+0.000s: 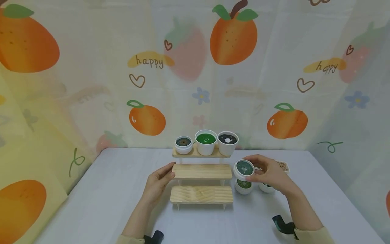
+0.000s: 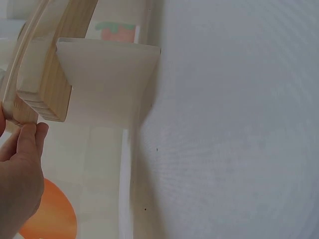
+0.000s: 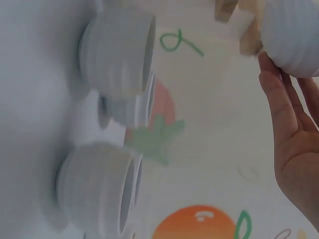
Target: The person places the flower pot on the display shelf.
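A stand with three tiers of wooden shelves occupies the middle of the head view. My left hand (image 1: 154, 185) pinches the left end of the middle shelf (image 1: 202, 171); in the left wrist view the fingertips (image 2: 31, 130) meet the wood. Raised just right of that shelf, a small white pot (image 1: 244, 168) with a dark green top is held by its side in my right hand (image 1: 271, 173). The right wrist view shows its ribbed wall (image 3: 294, 35) above the fingers. On the top shelf (image 1: 179, 155) stand three white pots, the middle one (image 1: 206, 142) bright green inside.
Below the held pot, another white pot (image 1: 243, 188) with green filling stands on the table. A second pot (image 1: 266, 187) is partly hidden behind my right hand, and a dish of light bits (image 1: 283, 166) lies farther back. The bottom shelf (image 1: 201, 194) bears nothing.
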A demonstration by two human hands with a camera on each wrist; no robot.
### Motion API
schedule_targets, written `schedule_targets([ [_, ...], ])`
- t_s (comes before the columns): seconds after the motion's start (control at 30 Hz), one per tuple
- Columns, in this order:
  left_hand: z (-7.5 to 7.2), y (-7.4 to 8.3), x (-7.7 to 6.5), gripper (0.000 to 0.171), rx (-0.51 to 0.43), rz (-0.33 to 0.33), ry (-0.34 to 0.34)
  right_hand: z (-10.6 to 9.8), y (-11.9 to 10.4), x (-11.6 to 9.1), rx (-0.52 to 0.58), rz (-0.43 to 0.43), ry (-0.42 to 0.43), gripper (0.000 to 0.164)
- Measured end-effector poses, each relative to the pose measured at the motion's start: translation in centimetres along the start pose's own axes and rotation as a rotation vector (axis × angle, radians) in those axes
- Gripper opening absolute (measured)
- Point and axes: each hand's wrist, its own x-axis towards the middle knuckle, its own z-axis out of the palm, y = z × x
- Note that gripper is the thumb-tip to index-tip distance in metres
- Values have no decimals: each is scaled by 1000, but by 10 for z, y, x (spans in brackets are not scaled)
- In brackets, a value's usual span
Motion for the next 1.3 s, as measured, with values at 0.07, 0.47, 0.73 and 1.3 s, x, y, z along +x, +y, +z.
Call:
schedule_targets([
  [0.07,0,-1,1,50,3,0,0,7,-4,4,27,-4,-18,58],
  [0.47,0,-3,8,50,19,5,2,43,-21,31,90,-13,-58,61],
  [0.73,-1,-4,13,50,31,27,0,75,-36,50,155,-3,-72,62],
  [1.3,-4,-4,23,50,32,25,-17,137,-54,86,146,47,76,58],
])
